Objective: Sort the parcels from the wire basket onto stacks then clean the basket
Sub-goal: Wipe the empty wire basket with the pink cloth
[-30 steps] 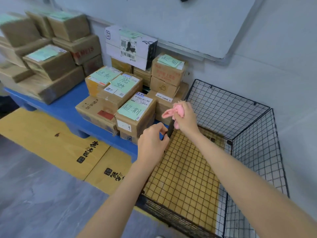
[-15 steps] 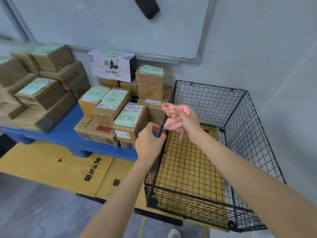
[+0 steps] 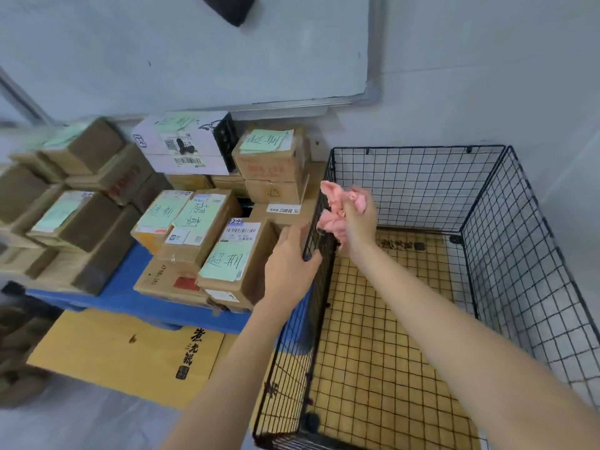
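- The left hand [image 3: 292, 261] grips the top edge of the basket's left wall, fingers curled over the outside and thumb on the inner side of the wire.
- The right hand [image 3: 358, 222] is closed round a bunched pink cloth [image 3: 336, 211], which sticks out above and below the fist. The cloth lies against the top of the same wall, just beyond the left hand and nearer the far corner.
- Both forearms reach in from the near edge, the right one crossing over the inside of the basket.
- The black wire basket [image 3: 418, 186] stands on the floor at the right, close to the wall [image 3: 487, 76]. A yellow sheet shows through its grid bottom.
- The parcels [image 3: 227, 254], brown cardboard boxes, are stacked just left of the basket on a blue platform [image 3: 130, 302], the nearest one touching or almost touching the left hand.
- Several parcels carry pale green notes [image 3: 224, 259] with handwritten characters.
- A white box [image 3: 185, 144] sits on top of the stack at the back.
- A flat yellow cardboard sheet [image 3: 113, 355] with black characters lies on the floor before the platform.
- A whiteboard [image 3: 194, 50] hangs above the stacks.
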The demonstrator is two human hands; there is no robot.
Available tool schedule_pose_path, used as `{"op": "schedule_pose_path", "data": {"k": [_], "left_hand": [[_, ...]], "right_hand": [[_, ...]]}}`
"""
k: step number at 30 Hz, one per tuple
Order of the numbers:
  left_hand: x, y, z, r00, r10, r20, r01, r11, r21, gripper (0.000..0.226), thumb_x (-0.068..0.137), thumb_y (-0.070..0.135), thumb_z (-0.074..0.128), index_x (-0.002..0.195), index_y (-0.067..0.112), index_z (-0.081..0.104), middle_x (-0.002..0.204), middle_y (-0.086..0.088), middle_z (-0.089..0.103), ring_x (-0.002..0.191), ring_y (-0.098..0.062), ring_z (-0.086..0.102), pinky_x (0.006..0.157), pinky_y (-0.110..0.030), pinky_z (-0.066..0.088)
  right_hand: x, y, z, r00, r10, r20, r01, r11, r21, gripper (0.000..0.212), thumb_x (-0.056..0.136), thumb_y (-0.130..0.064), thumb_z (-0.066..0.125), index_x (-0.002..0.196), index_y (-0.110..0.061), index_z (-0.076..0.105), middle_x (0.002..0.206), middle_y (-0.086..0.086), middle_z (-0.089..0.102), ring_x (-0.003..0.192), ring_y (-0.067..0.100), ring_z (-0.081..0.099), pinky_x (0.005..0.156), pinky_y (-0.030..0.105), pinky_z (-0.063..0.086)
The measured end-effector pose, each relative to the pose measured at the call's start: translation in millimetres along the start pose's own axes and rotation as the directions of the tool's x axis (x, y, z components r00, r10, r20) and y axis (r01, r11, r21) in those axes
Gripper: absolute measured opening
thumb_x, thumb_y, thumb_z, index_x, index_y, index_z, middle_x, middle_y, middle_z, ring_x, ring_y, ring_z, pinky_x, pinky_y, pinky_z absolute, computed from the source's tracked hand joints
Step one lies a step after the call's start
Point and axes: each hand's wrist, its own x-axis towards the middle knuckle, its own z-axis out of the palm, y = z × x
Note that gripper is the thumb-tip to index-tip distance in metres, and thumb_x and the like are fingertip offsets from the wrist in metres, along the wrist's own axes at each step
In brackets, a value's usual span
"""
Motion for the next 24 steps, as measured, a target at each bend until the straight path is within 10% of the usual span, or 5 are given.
{"op": "schedule_pose_path", "data": {"k": [4, 7, 11, 17, 24], "left_hand": [[20.4, -0.8, 1.6, 0.998, 0.044, 0.040, -0.047, 0.997, 0.062, 0.045, 0.090, 0.028, 0.064, 0.130, 0.022, 0.043, 0.114, 0.008, 0.055, 0.080, -0.015, 0.056, 0.071, -0.036, 0.050], [35.2, 4.0, 2.0, 0.998, 0.057, 0.032, -0.058, 0.997, 0.050, 0.048, 0.091, 0.026, 0.062, 0.135, 0.025, 0.042, 0.116, 0.012, 0.055, 0.086, -0.010, 0.054, 0.075, -0.034, 0.048], [42.8, 4.5, 13.0, 0.998, 0.049, 0.025, -0.050, 0.998, 0.046, 0.042, 0.090, 0.020, 0.062, 0.130, 0.021, 0.049, 0.117, 0.007, 0.060, 0.104, -0.010, 0.055, 0.081, -0.034, 0.047], [43.6, 0.6, 17.2, 0.998, 0.065, -0.001, -0.064, 0.996, 0.061, 0.047, 0.089, 0.016, 0.065, 0.133, 0.027, 0.051, 0.121, 0.013, 0.058, 0.096, 0.004, 0.048, 0.079, -0.020, 0.038], [44.2, -1.8, 18.4, 0.997, 0.064, -0.032, -0.062, 0.997, 0.043, 0.050, 0.089, 0.013, 0.066, 0.134, 0.029, 0.053, 0.114, 0.015, 0.060, 0.081, -0.004, 0.057, 0.078, -0.030, 0.052]], "right_hand": [[21.2, 6.3, 22.3, 0.997, 0.064, -0.044, -0.059, 0.992, 0.110, 0.017, 0.091, -0.031, 0.063, 0.108, -0.032, 0.064, 0.111, 0.011, 0.066, 0.070, 0.025, 0.070, 0.047, 0.031, 0.054], [29.9, 15.6, 29.0, 0.994, -0.051, -0.099, 0.053, 0.999, 0.015, 0.020, 0.080, -0.052, 0.069, 0.097, -0.043, 0.065, 0.110, 0.006, 0.066, 0.089, 0.024, 0.071, 0.068, 0.046, 0.061], [31.0, 47.4, 26.4, 0.994, -0.093, -0.050, 0.096, 0.994, 0.058, 0.015, 0.089, -0.025, 0.074, 0.101, -0.025, 0.064, 0.117, 0.011, 0.056, 0.070, 0.000, 0.066, 0.056, 0.022, 0.055], [57.3, 143.9, 4.8, 0.985, 0.160, -0.060, -0.167, 0.976, -0.140, 0.010, 0.091, -0.033, 0.067, 0.097, -0.025, 0.065, 0.111, 0.022, 0.063, 0.079, 0.029, 0.069, 0.059, 0.043, 0.062], [77.2, 75.1, 14.4, 0.993, 0.111, -0.035, -0.110, 0.993, 0.036, 0.011, 0.099, -0.016, 0.056, 0.105, -0.009, 0.061, 0.080, 0.009, 0.066, 0.045, 0.009, 0.055, 0.039, 0.019, 0.043]]}}
